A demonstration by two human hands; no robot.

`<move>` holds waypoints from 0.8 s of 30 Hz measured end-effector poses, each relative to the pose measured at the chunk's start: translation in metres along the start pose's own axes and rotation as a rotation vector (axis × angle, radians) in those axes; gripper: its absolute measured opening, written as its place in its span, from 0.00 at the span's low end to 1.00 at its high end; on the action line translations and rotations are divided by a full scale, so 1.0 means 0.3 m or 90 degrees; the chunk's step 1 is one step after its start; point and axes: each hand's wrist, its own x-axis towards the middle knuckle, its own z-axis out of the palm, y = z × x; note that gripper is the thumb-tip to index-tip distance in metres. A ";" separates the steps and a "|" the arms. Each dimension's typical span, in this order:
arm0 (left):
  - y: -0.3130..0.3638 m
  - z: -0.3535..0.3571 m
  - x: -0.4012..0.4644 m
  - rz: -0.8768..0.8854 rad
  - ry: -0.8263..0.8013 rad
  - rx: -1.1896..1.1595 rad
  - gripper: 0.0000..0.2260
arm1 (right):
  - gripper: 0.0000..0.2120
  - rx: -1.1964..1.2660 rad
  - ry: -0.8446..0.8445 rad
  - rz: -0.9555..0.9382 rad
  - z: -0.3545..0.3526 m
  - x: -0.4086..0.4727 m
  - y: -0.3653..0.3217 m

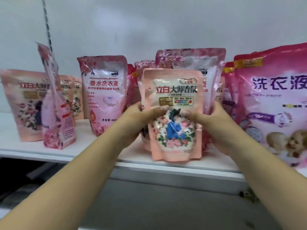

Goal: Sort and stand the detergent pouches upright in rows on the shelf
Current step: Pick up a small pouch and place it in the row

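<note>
A small peach-pink detergent pouch (pixel 172 100) with a flower picture stands upright at the front edge of the white shelf (pixel 99 156). My left hand (pixel 137 120) grips its left side with the thumb across the front. My right hand (pixel 214 123) grips its right side the same way. Behind it stands a taller pink pouch (pixel 196 63). Further left are another tall pink pouch (pixel 103 97), a pouch turned side-on (pixel 56 113) and a peach pouch (pixel 21 103) with more behind it.
A large magenta detergent bag (pixel 274 103) stands at the right of the shelf. The shelf's white back wall (pixel 166 22) rises behind the pouches. A perforated upright strip (pixel 47 25) runs up at the left. Below the shelf edge lies a grey surface (pixel 157 205).
</note>
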 end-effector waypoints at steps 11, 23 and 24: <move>0.028 -0.181 -0.144 0.165 0.221 0.103 0.16 | 0.21 0.201 -0.082 0.035 0.286 0.008 -0.018; 0.065 -0.510 -0.303 0.362 0.584 0.299 0.23 | 0.12 0.307 -0.130 -0.015 0.700 -0.011 -0.082; 0.039 -0.541 -0.287 0.334 0.584 0.309 0.31 | 0.10 0.304 -0.111 0.001 0.723 -0.004 -0.066</move>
